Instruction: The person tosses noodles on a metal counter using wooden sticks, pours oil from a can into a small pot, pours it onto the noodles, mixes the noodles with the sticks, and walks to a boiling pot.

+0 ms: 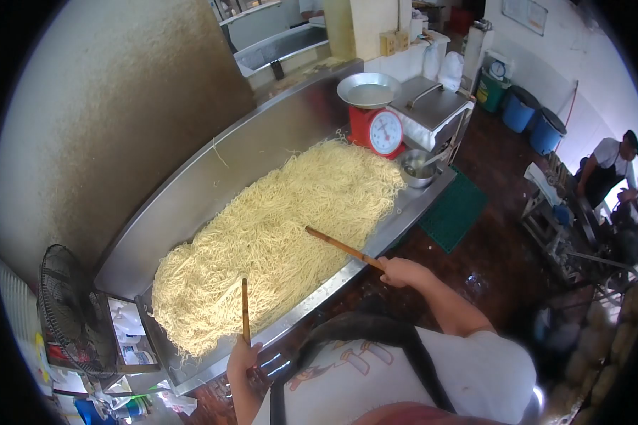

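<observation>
A long heap of pale noodles (pixel 283 227) lies spread over a metal table with a raised back (pixel 184 180). My left hand (pixel 244 355) is closed round a wooden stick (pixel 246 308), whose far end rests against the near left part of the noodles. My right hand (pixel 398 272) grips a second wooden stick (pixel 344 247); it slants leftward over the table's front edge, its tip at the middle of the heap. The two hands are well apart, both at the near side of the table.
A red scale (pixel 377 131) with a metal pan and a steel bowl (pixel 419 168) stand at the table's far right end. A black fan (pixel 74 308) is at the left. Right of the table lies a green mat (pixel 454 209). Another person (pixel 608 166) works at far right.
</observation>
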Demonstrator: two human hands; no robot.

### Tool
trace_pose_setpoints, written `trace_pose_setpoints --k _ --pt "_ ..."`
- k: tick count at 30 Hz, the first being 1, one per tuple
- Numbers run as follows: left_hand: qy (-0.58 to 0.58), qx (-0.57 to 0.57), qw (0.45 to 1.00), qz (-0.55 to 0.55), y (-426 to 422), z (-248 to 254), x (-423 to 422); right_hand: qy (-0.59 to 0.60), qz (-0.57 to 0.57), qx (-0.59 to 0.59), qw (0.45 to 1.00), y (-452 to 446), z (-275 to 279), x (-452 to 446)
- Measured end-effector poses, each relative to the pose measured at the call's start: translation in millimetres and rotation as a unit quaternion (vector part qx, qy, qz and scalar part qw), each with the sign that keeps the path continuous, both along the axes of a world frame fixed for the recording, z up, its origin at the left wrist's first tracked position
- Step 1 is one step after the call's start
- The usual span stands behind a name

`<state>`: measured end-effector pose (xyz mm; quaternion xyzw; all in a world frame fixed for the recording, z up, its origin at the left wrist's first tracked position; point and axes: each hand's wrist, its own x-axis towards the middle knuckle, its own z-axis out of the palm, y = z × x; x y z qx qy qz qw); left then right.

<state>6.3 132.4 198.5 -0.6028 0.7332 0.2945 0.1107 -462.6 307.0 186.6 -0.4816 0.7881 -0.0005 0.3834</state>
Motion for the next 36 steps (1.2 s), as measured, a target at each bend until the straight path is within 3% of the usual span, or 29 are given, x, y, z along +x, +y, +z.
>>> trace_pose_setpoints --k 19,21,23,24,26,28,29,31,33,34,36 --pt "0.005 0.043 0.997 0.057 3 8 -7 0.016 0.000 -0.024 1.000 1 -14 0" --pt "-0.011 0.046 0.997 0.058 0 -9 6 -0.040 -0.073 0.030 0.996 -9 -26 -4" --pt "0.009 0.007 1.000 0.026 -11 -43 34 -0.015 0.035 -0.104 0.994 -10 -58 -19" --pt "0.017 -0.032 0.999 -0.004 -15 -57 48 -0.015 0.051 -0.103 0.993 -16 -37 -20" --pt "0.025 0.089 0.990 0.111 -17 1 40 0.006 0.080 -0.097 0.992 -27 -5 -31" --pt "0.074 0.032 0.997 0.021 -18 -2 93 0.050 0.095 -0.082 0.991 -32 62 -29" --pt "0.041 0.048 0.997 0.054 -8 48 80 0.055 0.093 -0.053 0.993 -36 93 -26" --pt "0.015 0.059 0.993 0.102 5 90 89 0.065 0.119 -0.016 0.991 -47 124 -17" --pt "0.027 0.045 0.995 0.079 14 81 95 0.046 0.150 -0.004 0.988 -66 121 -17" --pt "0.034 0.033 0.997 0.066 13 76 96 0.029 0.192 -0.044 0.980 -78 90 -18" --pt "-0.010 0.067 0.996 0.061 2 7 81 0.054 0.198 -0.054 0.977 -122 -5 -3"
